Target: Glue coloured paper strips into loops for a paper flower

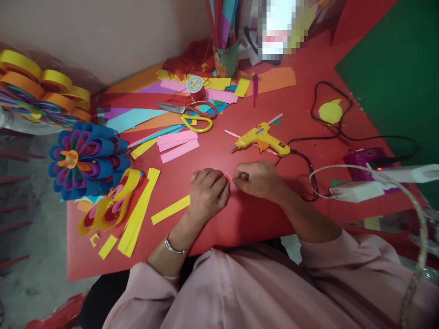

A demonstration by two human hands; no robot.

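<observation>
My left hand [210,193], with a bracelet on its wrist, is closed, its knuckles up, low over the table. Facing it, my right hand [255,179] is closed in a pinch. A thin pale sliver [229,175] shows in the narrow gap between them; what either hand holds is too small or hidden to name. A yellow paper strip [170,210] runs up to the left hand's outer side. Beyond the right hand lies a yellow glue gun [260,139] with a glue stick poking from its back, and a pencil [233,133] lies partly under it.
Scissors [192,112], a thread spool [196,89] and paper strips [178,145] lie at the back left. A blue looped-paper flower [85,160] and yellow strips [139,214] are at left. A black cord [302,137] and white clamp-like arm [360,191] occupy the right.
</observation>
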